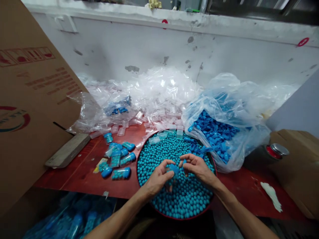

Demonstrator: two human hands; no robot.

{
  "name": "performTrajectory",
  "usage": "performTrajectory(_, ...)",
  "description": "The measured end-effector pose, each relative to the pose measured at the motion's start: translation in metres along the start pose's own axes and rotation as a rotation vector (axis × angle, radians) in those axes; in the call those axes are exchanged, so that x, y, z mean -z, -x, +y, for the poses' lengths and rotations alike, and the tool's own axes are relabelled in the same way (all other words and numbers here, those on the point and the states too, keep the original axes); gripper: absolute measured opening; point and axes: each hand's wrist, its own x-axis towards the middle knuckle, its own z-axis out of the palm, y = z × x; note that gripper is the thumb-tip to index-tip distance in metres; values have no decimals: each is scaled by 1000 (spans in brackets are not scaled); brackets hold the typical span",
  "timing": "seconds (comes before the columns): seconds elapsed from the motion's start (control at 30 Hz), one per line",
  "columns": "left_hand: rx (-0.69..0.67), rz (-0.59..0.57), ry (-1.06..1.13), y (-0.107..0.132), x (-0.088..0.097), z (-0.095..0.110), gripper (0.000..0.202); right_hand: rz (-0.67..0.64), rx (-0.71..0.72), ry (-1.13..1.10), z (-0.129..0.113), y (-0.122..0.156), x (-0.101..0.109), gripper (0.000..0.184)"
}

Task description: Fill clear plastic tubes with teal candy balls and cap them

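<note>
Both hands are over a round tray (138, 165) full of turquoise balls (159, 156). My left hand (159, 176) is closed around a small clear bottle with a blue top (174, 168), tilted and partly hidden by the fingers. Just right of it, my right hand (198, 168) pinches a small blue cap (184, 162), mostly covered by the fingertips. Several blue caps (196, 148) lie on the balls at the tray's right rear. A few clear empty bottles (155, 140) rest at its back edge.
Filled blue-capped bottles (128, 159) lie left on the red table (97, 182). Clear empty bottles (161, 99) are heaped behind. A plastic bag of blue caps (211, 129) stands right rear. Cardboard boxes (32, 99) flank the table. A metal-lidded container (279, 150) is at right.
</note>
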Motion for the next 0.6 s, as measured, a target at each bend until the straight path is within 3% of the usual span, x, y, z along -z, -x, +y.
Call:
performTrajectory(0.07, -16, 33, -13, 0, -3, -1, 39, 83, -21, -50, 0, -5, -4, 34)
performTrajectory(0.17, -69, 139, -60, -2, -10, -3, 50, 202, 78, 179, 0, -4, -14, 35)
performTrajectory(0.23, -117, 199, -92, -3, -13, -3, 55, 173, 206, 444, 1, 2, -21, 39)
performTrajectory(0.3, -158, 233, -110, -4, -15, -2, 55, 84, 314, 669, 3, 9, -27, 56)
performTrajectory(0.37, -178, 232, -117, -5, -15, 0, 52, 35, 370, 809, 6, 14, -32, 82)
performTrajectory(0.43, -180, 196, -114, -4, -14, 3, 49, 42, 383, 891, 8, 16, -35, 94)
performTrajectory(0.6, -172, 102, -71, -4, -11, 6, 41, 123, 413, 932, 7, 13, -42, 79)
